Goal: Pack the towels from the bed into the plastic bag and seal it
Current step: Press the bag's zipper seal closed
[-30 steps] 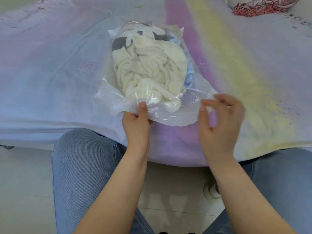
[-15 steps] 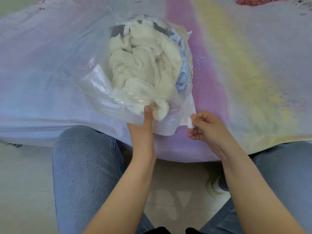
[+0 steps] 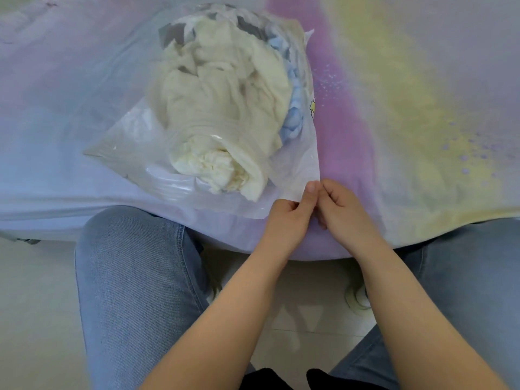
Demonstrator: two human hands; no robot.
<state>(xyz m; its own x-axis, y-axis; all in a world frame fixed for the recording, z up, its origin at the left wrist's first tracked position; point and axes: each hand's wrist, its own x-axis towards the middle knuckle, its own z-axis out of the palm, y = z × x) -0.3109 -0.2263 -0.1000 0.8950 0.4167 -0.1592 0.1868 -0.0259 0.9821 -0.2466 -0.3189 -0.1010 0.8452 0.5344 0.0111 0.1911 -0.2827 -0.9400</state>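
Note:
A clear plastic bag lies on the bed, its mouth toward me. Inside it sits a bunched cream towel, with a light blue towel along its right side and grey cloth at the far end. A fold of the cream towel pokes out at the bag's mouth. My left hand and my right hand are side by side, both pinching the bag's near right corner at the mouth edge.
The bed carries a pastel sheet in lilac, pink and yellow bands, and its edge runs just in front of my knees. My legs in blue jeans frame a tiled floor below.
My left hand has left the middle of the bag's mouth and moved right to join my right hand at the corner. The bag has turned, its mouth swinging toward the left.

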